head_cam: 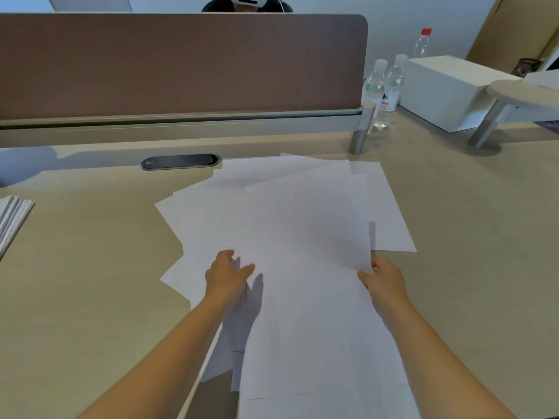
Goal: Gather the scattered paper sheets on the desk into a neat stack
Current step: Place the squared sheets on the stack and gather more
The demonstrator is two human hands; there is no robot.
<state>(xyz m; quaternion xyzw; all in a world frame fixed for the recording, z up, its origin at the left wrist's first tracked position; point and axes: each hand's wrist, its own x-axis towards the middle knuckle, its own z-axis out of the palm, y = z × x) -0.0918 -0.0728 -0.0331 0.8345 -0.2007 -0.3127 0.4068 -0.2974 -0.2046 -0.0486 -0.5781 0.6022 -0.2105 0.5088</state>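
Note:
Several white paper sheets (290,225) lie fanned and overlapping across the middle of the beige desk (90,267), some reaching past its front edge. My left hand (225,275) hovers or rests over the left part of the pile with fingers loosely spread, gripping nothing. My right hand (382,278) pinches the lower right corner of a raised top sheet (311,219), thumb on top. One sheet (390,219) sticks out to the right beneath it.
A brown partition (181,65) runs along the back, with a dark oval cable port (180,161) in front of it. Three water bottles (384,89) and a white box (444,89) stand back right. A separate paper stack (12,219) lies at the left edge. A person sits behind the partition.

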